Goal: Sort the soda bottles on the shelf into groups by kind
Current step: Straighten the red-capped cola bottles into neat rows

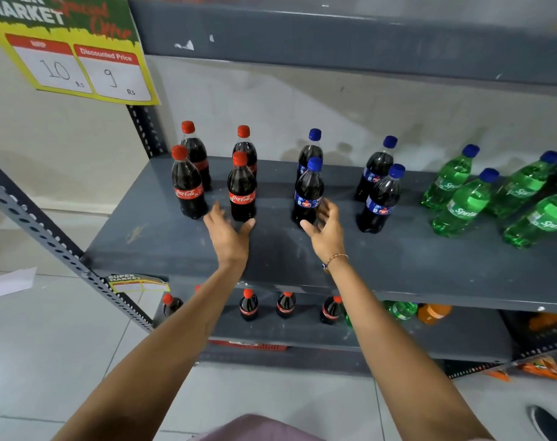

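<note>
Soda bottles stand upright on the grey shelf, in three groups by kind. Left: four Coca-Cola bottles, red caps, two near and two far. Middle: four blue-label cola bottles, blue caps, dark liquid, in two pairs; brand unreadable. Right: five green Sprite bottles, blue caps where caps show, the rightmost partly cut off by the frame edge.

Left hand is loose, fingers spread, gripping nothing; fingers reach into the gap between the two near Coca-Cola bottles, thumb just beside the base of the right one. Cannot tell if thumb touches it.

Right hand is also spread and empty, palm facing left, cupped just beside the lower part of the near blue-label bottle of the left pair. Contact unclear. Beaded bracelet on that wrist.

Price sign hangs top left: "10 Rs" and "Discounted Price 9 Rs".

Lower shelf holds more red-capped cola bottles, plus a green bottle and an orange bottle to their right.

Floor is pale tile, with a white sheet of paper lying at far left.
</note>
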{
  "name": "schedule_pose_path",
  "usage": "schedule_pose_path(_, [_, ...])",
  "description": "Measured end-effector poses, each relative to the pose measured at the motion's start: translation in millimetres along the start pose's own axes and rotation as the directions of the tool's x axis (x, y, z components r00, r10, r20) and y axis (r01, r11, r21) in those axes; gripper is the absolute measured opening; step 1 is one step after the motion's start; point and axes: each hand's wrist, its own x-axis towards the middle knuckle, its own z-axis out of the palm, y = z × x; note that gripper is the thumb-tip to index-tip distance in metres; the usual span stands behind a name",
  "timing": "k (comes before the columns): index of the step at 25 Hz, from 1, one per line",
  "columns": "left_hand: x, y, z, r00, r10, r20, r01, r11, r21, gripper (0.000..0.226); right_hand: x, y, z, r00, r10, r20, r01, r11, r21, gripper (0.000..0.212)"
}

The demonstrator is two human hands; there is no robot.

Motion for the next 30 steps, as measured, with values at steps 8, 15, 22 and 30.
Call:
schedule_pose_path(8, [-47,26,66,0.906,0.056,0.42,-0.035,0.998,-0.057,0.082,-2,33,-106,0.854,0.236,-0.464,-0.23,0.971,0.072,0.051])
schedule_pose_path(15, [-46,33,102,0.972,0.069,0.224,-0.077,0.997,0.026,0.058,20,26,-122,0.97,0.047,-0.238,-0.101,0.97,-0.219,0.056])
schedule_pose_path(22, [-63,41,109,0.999,0.017,0.042,-0.016,0.999,-0.03,0.073,22,26,-126,0.988,0.013,-0.156,-0.049,0.973,-0.224,0.055])
schedule_pose_path(30, [-126,80,192,0.927,0.115,0.358,-0.089,0.992,-0.089,0.076,20,57,-246,0.834,0.113,-0.54,-0.155,0.987,-0.033,0.064])
